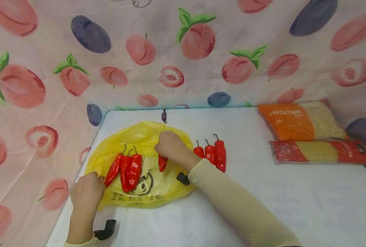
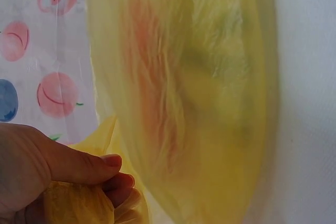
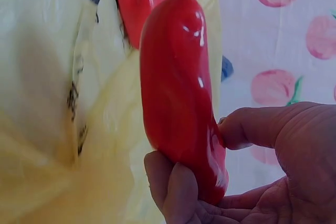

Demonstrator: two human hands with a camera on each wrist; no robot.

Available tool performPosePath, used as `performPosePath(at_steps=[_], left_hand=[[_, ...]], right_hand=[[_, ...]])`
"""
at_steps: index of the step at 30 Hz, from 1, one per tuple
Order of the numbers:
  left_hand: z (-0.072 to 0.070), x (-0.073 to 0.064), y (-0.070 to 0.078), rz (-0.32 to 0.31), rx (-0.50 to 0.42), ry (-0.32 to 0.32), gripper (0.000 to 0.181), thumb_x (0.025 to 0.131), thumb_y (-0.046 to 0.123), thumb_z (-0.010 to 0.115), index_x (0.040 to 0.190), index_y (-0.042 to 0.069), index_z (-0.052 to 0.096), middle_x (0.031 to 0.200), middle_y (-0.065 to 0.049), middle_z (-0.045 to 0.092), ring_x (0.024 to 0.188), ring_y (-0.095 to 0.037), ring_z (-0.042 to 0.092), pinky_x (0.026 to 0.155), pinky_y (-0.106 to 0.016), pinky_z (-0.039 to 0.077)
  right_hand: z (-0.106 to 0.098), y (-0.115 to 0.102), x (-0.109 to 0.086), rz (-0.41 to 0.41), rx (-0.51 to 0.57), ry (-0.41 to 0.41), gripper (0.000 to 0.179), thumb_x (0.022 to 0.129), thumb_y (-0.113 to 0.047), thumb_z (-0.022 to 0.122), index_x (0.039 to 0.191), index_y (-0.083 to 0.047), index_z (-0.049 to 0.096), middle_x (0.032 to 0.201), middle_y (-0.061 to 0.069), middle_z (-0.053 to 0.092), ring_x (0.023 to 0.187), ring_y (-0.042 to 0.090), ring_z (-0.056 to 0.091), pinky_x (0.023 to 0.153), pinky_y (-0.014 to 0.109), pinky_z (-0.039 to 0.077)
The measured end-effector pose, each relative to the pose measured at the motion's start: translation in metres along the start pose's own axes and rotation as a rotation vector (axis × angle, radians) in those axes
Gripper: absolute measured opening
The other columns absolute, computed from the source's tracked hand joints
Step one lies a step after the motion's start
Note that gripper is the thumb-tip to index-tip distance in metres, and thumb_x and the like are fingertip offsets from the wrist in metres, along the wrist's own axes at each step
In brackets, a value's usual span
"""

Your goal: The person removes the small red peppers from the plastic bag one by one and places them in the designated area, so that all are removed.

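Note:
A yellow plastic bag (image 1: 170, 188) lies spread on the white table, printed with a dark cartoon face. At its left edge my left hand (image 1: 88, 192) pinches the thin plastic between thumb and fingers, as the left wrist view shows. Over the bag's right half, my right hand (image 1: 172, 145) grips a glossy red pepper (image 3: 176, 87) by one end, thumb on one side and fingers on the other. Three red peppers (image 1: 135, 169) with dark stems lie together on the bag, left of the held one. To the right of the bag lie three more red peppers (image 1: 220, 154), partly hidden by my right sleeve.
At the back right an orange PASTATIME pasta bag (image 1: 291, 121) lies behind a long red noodle packet (image 1: 319, 151). A small purple wrapped candy (image 1: 164, 116) sits near the table's back edge. Fruit-printed cloth (image 1: 170, 44) hangs behind and at the left.

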State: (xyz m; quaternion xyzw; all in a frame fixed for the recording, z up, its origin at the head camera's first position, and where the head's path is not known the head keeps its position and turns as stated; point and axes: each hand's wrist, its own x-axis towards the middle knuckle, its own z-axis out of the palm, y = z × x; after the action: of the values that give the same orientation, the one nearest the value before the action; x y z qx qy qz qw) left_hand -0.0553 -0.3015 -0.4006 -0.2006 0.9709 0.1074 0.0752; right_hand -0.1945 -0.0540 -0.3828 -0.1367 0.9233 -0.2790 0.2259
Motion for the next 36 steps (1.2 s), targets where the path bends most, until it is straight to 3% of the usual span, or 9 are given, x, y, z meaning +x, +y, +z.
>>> performPosePath(at_steps=[5, 12, 21, 28, 36], left_hand=[[0.0, 0.0, 0.0, 0.014, 0.006, 0.004, 0.028, 0.099, 0.017, 0.06, 0.082, -0.005, 0.062, 0.065, -0.014, 0.053, 0.061, -0.029, 0.05, 0.054, -0.036, 0.042], [0.0, 0.001, -0.001, 0.013, 0.004, -0.005, 0.029, 0.099, 0.017, 0.059, 0.08, -0.004, 0.062, 0.066, -0.014, 0.053, 0.062, -0.029, 0.05, 0.054, -0.036, 0.042], [0.0, 0.002, 0.001, 0.013, 0.002, -0.01, 0.029, 0.099, 0.018, 0.06, 0.081, -0.005, 0.062, 0.065, -0.013, 0.052, 0.062, -0.03, 0.049, 0.054, -0.037, 0.043], [0.001, 0.002, 0.002, 0.009, 0.004, -0.017, 0.029, 0.1, 0.018, 0.059, 0.085, -0.006, 0.064, 0.066, -0.014, 0.055, 0.062, -0.03, 0.051, 0.054, -0.037, 0.044], [0.001, 0.003, 0.004, 0.009, 0.017, -0.024, 0.029, 0.1, 0.019, 0.058, 0.089, -0.008, 0.065, 0.071, -0.019, 0.06, 0.063, -0.033, 0.055, 0.055, -0.041, 0.048]], right_hand=[[-0.011, 0.013, -0.002, 0.02, 0.001, 0.017, 0.039, 0.101, -0.019, 0.059, 0.064, -0.008, 0.063, 0.053, 0.001, 0.055, 0.051, 0.017, 0.053, 0.053, 0.026, 0.04], [-0.025, 0.033, -0.007, 0.107, 0.047, 0.027, 0.032, 0.102, -0.023, 0.061, 0.076, -0.005, 0.068, 0.063, 0.006, 0.066, 0.06, 0.022, 0.065, 0.058, 0.029, 0.046], [-0.042, 0.056, -0.016, 0.196, 0.02, 0.058, 0.025, 0.101, -0.028, 0.063, 0.092, -0.005, 0.066, 0.075, 0.008, 0.062, 0.063, 0.022, 0.063, 0.055, 0.026, 0.048], [-0.051, 0.075, -0.027, 0.245, -0.026, 0.101, 0.026, 0.098, -0.03, 0.064, 0.103, -0.004, 0.061, 0.091, 0.011, 0.065, 0.08, 0.026, 0.064, 0.066, 0.03, 0.053], [-0.059, 0.103, -0.036, 0.276, 0.005, 0.123, 0.032, 0.099, -0.031, 0.067, 0.109, -0.002, 0.059, 0.093, 0.013, 0.065, 0.084, 0.027, 0.065, 0.075, 0.033, 0.058]])
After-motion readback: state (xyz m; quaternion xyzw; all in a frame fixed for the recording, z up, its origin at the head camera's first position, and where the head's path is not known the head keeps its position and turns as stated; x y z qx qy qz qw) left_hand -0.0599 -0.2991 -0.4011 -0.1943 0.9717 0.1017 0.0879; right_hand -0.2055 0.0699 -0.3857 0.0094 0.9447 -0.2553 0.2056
